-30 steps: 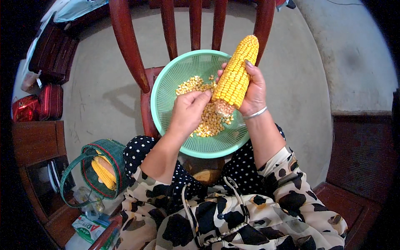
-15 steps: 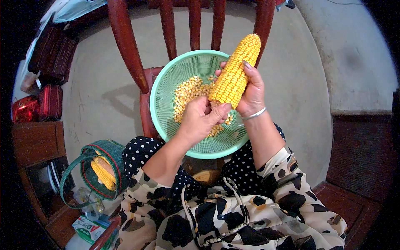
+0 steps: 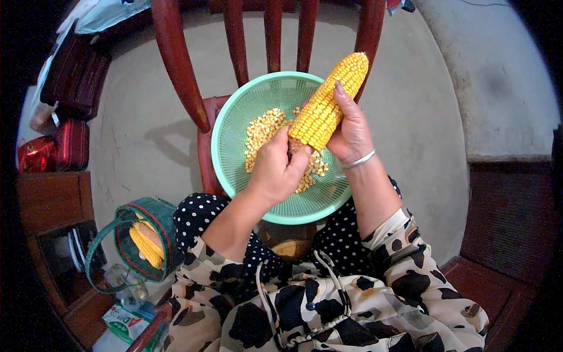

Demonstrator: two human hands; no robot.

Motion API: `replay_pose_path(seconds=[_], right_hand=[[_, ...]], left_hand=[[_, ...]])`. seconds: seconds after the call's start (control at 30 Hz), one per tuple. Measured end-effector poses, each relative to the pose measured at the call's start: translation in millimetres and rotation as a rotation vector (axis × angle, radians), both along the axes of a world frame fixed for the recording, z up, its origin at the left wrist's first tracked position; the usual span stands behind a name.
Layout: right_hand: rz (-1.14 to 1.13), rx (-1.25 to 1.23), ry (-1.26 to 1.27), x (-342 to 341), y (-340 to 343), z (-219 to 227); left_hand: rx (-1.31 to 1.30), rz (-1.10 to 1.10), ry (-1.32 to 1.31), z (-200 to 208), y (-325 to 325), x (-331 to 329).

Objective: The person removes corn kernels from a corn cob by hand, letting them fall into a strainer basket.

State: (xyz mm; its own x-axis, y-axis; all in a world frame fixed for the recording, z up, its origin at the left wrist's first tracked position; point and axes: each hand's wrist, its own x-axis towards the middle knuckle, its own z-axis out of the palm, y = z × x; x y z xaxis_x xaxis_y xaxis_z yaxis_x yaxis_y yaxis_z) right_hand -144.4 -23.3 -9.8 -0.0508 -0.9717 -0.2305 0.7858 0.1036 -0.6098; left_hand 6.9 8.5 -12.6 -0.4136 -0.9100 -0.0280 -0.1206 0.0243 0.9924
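A large yellow corn cob [image 3: 328, 105] is held tilted above a pale green plastic colander [image 3: 234, 102], its tip toward the far right. My right hand [image 3: 353, 126] wraps round its middle, thumb lying along the upper side. At the near end my left hand [image 3: 275, 167] grips the cob; its thumb presses at the edge of the kernels. A short stretch of bare reddish core shows there. Loose corn kernels [image 3: 264, 132] lie in the colander beneath both hands. The fingers behind the cob are mostly hidden.
The colander rests on a dark red wooden chair [image 3: 211, 158] with a slatted back, between my knees. Left of me a green woven basket [image 3: 126, 243] holds more corn cobs [image 3: 146, 246]. Red cases [image 3: 71, 144] and a wooden cabinet [image 3: 56, 196] stand farther left.
The cob has shifted slightly down and left in my hands. My right thumb has moved along it, and my left hand's grip at the near end has shifted a little left.
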Motion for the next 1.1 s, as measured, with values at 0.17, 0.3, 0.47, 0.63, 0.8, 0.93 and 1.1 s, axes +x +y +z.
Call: replay_pose_path(seconds=[0.17, 0.3, 0.47, 0.63, 0.8, 0.93, 1.1], right_hand=[[0.005, 0.022, 0.021, -7, -1, -3], [0.039, 0.098, -0.083, -3, -1, 2], [0.007, 0.137, -0.109, 0, 0, -1], [0.011, 0.118, -0.09, -3, 0, -1], [0.033, 0.102, -0.129, -1, 1, 2], [0.0, 0.097, -0.134, -2, 1, 2], [-0.011, 0.06, -0.091, 0, 1, 0]], left_hand=[[-0.271, 0.062, -0.358, 16, 3, -4], [-0.55, 0.086, -0.354, 20, 0, 5], [-0.148, 0.272, -0.093, 2, -5, 3], [-0.011, 0.126, 0.066, 0, -5, 4], [0.084, 0.114, 0.2, 6, -8, 10], [0.243, 0.103, 0.277, 5, -14, 11], [0.341, -0.018, 0.193, 9, -11, 11]])
